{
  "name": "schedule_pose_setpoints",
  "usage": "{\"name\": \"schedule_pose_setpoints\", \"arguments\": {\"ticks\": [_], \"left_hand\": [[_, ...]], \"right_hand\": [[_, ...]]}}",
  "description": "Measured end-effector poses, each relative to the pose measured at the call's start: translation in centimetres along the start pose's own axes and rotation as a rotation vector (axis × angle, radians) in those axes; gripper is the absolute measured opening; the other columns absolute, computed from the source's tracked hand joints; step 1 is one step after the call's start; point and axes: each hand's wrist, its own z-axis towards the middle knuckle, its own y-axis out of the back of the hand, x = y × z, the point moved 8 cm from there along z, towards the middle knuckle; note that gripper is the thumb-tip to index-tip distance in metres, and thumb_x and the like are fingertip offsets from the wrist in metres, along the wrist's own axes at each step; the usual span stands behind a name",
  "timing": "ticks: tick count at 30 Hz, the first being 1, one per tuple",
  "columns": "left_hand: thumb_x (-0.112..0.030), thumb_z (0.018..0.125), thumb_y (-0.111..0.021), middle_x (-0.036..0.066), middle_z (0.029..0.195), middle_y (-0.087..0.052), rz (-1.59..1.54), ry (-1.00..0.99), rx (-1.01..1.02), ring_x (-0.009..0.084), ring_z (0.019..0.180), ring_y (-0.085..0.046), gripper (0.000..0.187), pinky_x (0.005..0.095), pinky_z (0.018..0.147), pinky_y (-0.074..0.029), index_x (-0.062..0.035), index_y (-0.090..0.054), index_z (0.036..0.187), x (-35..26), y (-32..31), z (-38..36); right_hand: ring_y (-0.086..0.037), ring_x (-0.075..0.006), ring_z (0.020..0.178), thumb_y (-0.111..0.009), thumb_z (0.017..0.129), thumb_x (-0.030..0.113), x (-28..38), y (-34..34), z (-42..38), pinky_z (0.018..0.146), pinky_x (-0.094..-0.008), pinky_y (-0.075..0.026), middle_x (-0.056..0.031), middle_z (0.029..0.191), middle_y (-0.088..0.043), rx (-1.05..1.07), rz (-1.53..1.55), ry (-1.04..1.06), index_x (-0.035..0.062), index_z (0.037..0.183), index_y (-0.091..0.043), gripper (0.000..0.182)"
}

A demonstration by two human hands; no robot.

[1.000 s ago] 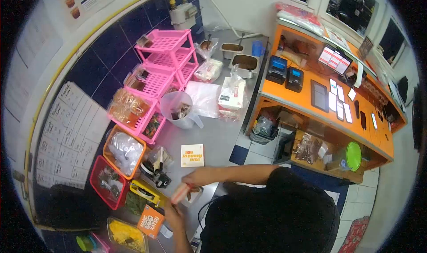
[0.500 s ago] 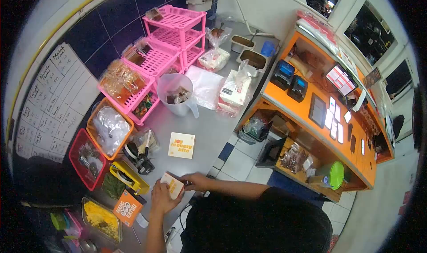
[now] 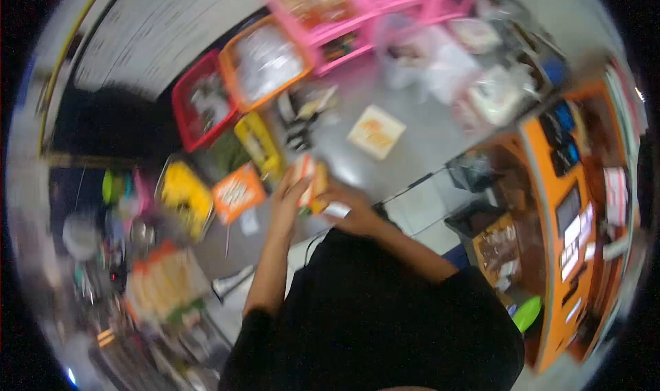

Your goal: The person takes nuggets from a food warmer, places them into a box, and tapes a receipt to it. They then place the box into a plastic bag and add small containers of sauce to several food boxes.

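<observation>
A left hand (image 3: 287,197) and right hand (image 3: 349,211) grip a small orange-and-white carton (image 3: 307,179) above the metal table's (image 3: 419,159) near edge; beyond sit a yellow dispenser (image 3: 258,143), a white box (image 3: 377,132) and, along the far edge, pink racks (image 3: 347,47).

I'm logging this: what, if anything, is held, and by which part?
A small box, held along its left side by the left hand. The right hand is at its lower right; blur hides whether it grips.
</observation>
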Motion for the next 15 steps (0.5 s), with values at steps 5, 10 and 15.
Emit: {"name": "schedule_pose_setpoints", "arguments": {"ticks": [5,10,15], "left_hand": [[-0.034,0.086,-0.070,0.019,0.138,-0.050,-0.106,0.079,0.060,0.0216,0.123,-0.051,0.079,0.0305,0.104,-0.039,0.0078,-0.036,0.143,1.0,1.2,0.1],[-0.032,0.085,-0.070,0.023,0.137,-0.050,-0.188,0.112,0.055,0.0216,0.122,-0.052,0.083,0.0302,0.102,-0.040,0.0055,-0.029,0.147,0.6,0.9,-1.4],[-0.032,0.082,-0.074,0.013,0.121,-0.059,0.260,-0.216,-0.182,0.0264,0.111,-0.059,0.074,0.0370,0.093,-0.048,-0.0038,-0.043,0.143,2.6,2.2,-1.5]], "right_hand": [[-0.056,-0.0304,0.123,-0.080,0.074,0.010,1.0,-0.1,0.8,0.097,-0.0367,-0.049,-0.0203,0.146,-0.044,0.032,-0.108,-0.018,0.0149,0.122,-0.066,0.050],[-0.062,-0.0269,0.115,-0.075,0.077,0.003,2.6,-0.8,1.0,0.087,-0.0327,-0.055,-0.0206,0.145,-0.044,-0.055,-0.243,-0.021,0.0128,0.117,-0.068,0.042],[-0.060,-0.0281,0.116,-0.066,0.084,0.000,1.7,-1.7,0.5,0.092,-0.0377,-0.052,-0.0185,0.141,-0.048,-0.019,-0.030,-0.085,0.0091,0.123,-0.060,0.041]]}}
